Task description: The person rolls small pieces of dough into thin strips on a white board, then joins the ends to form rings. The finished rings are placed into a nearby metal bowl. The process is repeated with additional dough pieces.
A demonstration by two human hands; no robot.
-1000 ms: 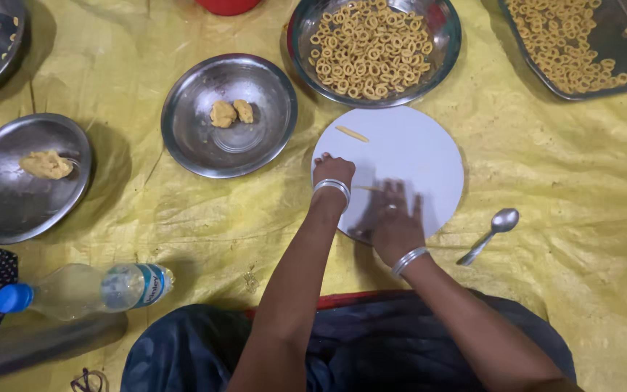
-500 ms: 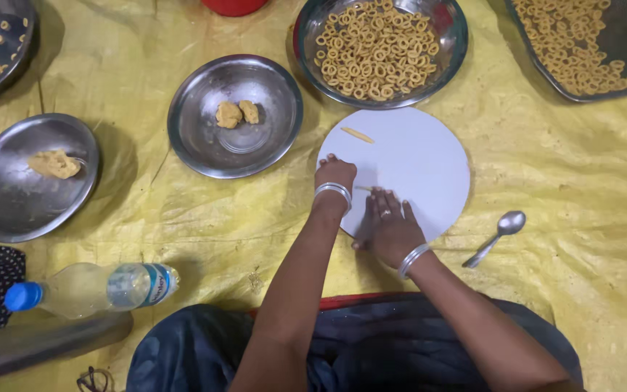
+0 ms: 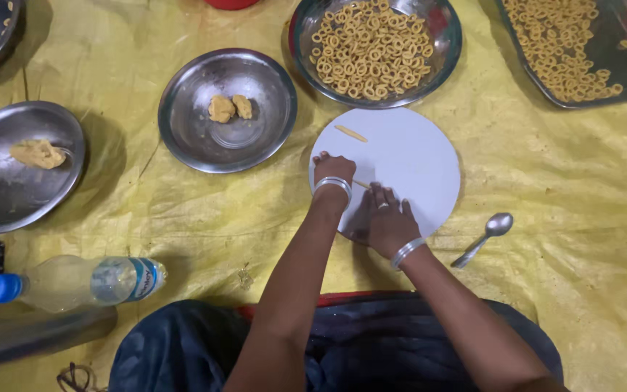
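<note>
**Dough strand under two flat hands**

A yellow sheet (image 3: pixel 146 210) covers the floor, and on it lies a round white board (image 3: pixel 415 156). Across the board's near-left part runs a thin dough strand (image 3: pixel 361 184), only a short bit of it showing between the hands. The left hand (image 3: pixel 334 170) rests palm-down on one end; the right hand (image 3: pixel 386 218) lies flat beside it, fingers spread forward — neither grips anything, both simply press on the strand. Both forearms reach straight out from the lap, wrists low, each with a metal bangle.

The strand looks soft and light, likely to tear or flatten if pinched hard — best lifted gently at the ends. A shorter piece (image 3: pixel 351 133) lies apart near the board's far edge.

Around the board: a bowl (image 3: pixel 295 43) of dough rings, a plate (image 3: pixel 183 123) with two lumps, a spoon (image 3: pixel 484 238), a bottle (image 3: pixel 74 282).
</note>
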